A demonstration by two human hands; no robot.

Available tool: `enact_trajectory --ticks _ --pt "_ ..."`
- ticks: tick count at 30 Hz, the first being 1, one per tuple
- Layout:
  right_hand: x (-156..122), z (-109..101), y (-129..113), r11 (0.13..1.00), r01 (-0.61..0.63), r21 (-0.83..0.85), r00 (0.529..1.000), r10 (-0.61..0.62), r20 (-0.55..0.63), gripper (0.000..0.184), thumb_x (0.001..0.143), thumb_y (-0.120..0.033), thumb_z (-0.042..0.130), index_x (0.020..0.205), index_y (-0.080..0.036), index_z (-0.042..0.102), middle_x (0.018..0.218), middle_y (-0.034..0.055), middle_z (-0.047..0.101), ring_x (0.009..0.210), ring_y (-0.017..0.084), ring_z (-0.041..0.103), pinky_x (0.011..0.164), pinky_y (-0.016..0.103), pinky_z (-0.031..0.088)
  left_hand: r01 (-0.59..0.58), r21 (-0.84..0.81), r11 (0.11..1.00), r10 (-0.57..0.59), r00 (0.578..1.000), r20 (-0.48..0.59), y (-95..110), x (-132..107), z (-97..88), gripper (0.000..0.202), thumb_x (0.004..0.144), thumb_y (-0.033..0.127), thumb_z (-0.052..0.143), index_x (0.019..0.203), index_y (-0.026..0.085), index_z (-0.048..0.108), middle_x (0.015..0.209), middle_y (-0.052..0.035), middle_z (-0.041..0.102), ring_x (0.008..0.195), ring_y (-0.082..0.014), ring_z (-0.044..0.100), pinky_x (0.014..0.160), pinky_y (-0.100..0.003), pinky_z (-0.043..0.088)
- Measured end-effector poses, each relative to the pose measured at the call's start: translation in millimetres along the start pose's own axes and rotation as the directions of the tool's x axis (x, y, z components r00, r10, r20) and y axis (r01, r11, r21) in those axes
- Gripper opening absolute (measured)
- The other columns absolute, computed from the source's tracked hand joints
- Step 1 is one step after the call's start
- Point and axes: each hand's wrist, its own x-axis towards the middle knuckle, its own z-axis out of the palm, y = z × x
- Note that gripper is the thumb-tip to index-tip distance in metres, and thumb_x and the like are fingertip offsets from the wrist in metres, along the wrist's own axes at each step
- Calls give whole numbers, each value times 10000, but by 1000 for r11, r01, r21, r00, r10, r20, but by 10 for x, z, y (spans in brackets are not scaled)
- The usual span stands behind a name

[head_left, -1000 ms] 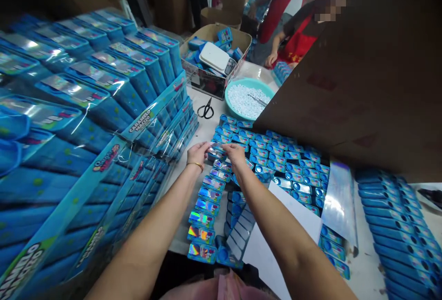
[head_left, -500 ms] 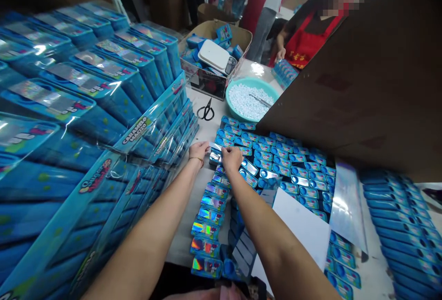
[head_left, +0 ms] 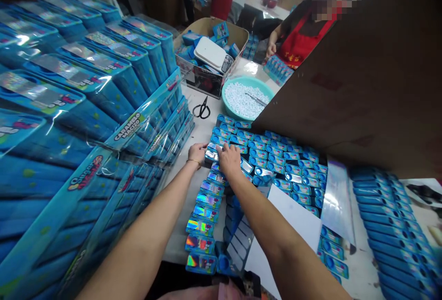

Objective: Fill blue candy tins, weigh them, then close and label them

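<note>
A small blue box (head_left: pixel 211 155) with a shiny strip across its top stands at the head of a column of similar boxes. My left hand (head_left: pixel 197 152) grips its left end, with the fingertips partly hidden. My right hand (head_left: pixel 229 158) rests over the box's right part, fingers stretched out and pressing on the top. Toward me runs a column of blue boxes with rainbow-shining strips (head_left: pixel 206 211). Under my right forearm lies a sheet of grey strips (head_left: pixel 242 245), beside a white sheet (head_left: pixel 283 226).
Wrapped blue packs (head_left: pixel 113 88) rise in a tall stack at left. Black scissors (head_left: pixel 202 108), a turquoise basin (head_left: pixel 226 106) of white pellets and a carton (head_left: pixel 200 83) holding a white scale (head_left: pixel 210 53) lie beyond. A brown cardboard panel (head_left: pixel 359 88) slants at right. Co-workers stand behind.
The strip stretched between my hands is now down on the box. My right fingers have gone from a pinch to spread on top. The view has shifted slightly.
</note>
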Motion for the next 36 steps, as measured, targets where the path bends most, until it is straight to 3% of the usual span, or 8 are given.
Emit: enact_trajectory --ticks 5,8,11,14,20,29,32,36 --pt "-110 -269 325 994 65 -86 994 -57 90 300 851 -182 341 1027 -256 573 999 80 534 885 216 460 753 362 283 -130 167 977 139 989 -49 290 -210 -121 256 620 136 513 811 169 679 916 -48 640 977 -218 521 901 -305 341" --pt "-430 -481 780 982 164 -93 978 -149 148 261 858 -248 372 1013 -263 582 985 67 557 892 213 473 754 348 296 -301 318 899 261 952 162 399 -739 51 295 758 296 443 925 161 645 864 -49 644 855 -192 561 806 -289 394" --pt "-915 -578 1241 975 195 -107 962 -169 214 255 824 -371 459 1019 -265 584 1055 64 551 957 236 460 768 348 313 -523 362 772 236 764 600 363 -1436 370 366 767 435 451 961 173 616 820 -42 638 775 -185 567 719 -278 413" --pt "-1368 -499 1559 986 136 -98 977 -117 176 351 820 -400 465 1133 -251 519 1158 73 509 1003 240 440 777 343 336 -659 419 624 210 658 723 255 -1943 703 500 703 525 519 1030 150 566 936 -94 605 888 -227 536 772 -315 394" --pt "-1666 -164 1730 970 238 -44 971 -237 16 385 891 -280 343 1275 -301 363 1268 53 426 1107 214 366 855 360 314 -694 597 403 200 703 682 126 -2168 1079 276 688 413 600 820 171 589 901 -85 561 907 -246 477 787 -355 348" --pt "-1660 202 1867 886 460 -60 881 -464 -95 344 882 -175 353 1213 -190 446 1220 77 477 1010 193 416 832 353 332 -643 621 448 270 760 592 46 -2197 1144 173 803 329 472 788 187 571 883 -68 543 886 -218 454 773 -341 318" --pt "-1723 63 1881 897 441 -41 891 -443 -99 268 873 -174 379 1090 -184 535 1160 74 519 931 182 449 777 336 348 -649 620 441 285 756 590 34 -2182 1142 173 798 330 478 776 183 568 880 -70 542 887 -222 450 768 -346 314" --pt "-1729 -584 1820 926 372 72 928 -367 -67 158 836 -214 446 858 -171 597 1025 81 566 901 191 471 772 333 345 -665 597 448 314 743 591 11 -2164 1152 165 777 329 508 755 177 568 860 -70 544 888 -234 448 760 -365 315"
